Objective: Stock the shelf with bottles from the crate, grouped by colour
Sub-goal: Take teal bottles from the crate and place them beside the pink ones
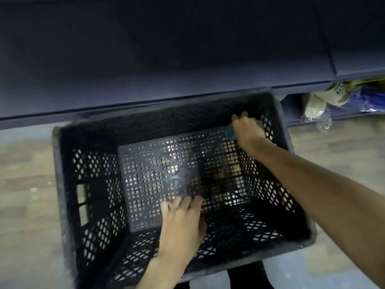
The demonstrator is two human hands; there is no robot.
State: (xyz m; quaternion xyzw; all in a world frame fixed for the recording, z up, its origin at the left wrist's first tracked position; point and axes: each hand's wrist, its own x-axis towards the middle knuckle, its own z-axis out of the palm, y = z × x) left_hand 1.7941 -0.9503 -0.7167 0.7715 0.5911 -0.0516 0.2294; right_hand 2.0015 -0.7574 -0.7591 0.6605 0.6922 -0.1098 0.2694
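Nearest, the left hand (183, 224) reaches into the crate (68, 184), fingers (177, 202) spread flat on the mesh floor and holding nothing. Beyond those fingers, at the far right corner, the right hand (248, 130) curls over a small teal thing (229, 132), perhaps a bottle's cap; the frame is too blurred to tell. No other bottle shows. Judged from this, get a full grip on it before lifting it clear of the wall. Past both hands runs the dark shelf (166, 59).
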